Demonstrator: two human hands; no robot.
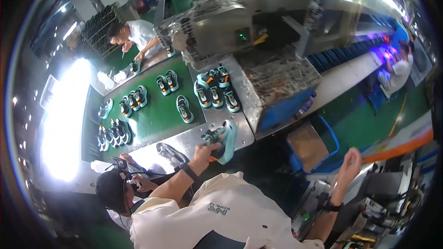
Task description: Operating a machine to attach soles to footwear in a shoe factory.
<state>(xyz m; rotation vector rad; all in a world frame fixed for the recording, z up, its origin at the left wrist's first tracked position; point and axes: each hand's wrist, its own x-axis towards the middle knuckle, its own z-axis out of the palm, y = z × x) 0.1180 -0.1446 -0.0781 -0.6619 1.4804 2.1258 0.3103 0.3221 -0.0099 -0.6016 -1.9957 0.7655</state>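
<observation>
My left hand (203, 153) is closed around a sneaker (227, 139) with a pale teal sole and a dark upper. The shoe is held tilted above the front metal edge of the bench. Out to the right, my right hand (349, 166) is raised with its fingers curled, beside the end of a long orange strip (397, 147). Whether it touches the strip, or what is in its fingers, I cannot make out. A dark shoe (171, 155) in what looks like clear wrapping lies left of my left hand. Several matching sneakers (215, 96) stand in a cluster beyond the held one.
More sneakers stand in groups on the green belt (157, 110). A co-worker in a dark cap (113, 189) is close at my left; another person (138, 34) works across the belt. A metal machine (281, 83) stands ahead right, with a blue-framed chair (311, 143) nearer me.
</observation>
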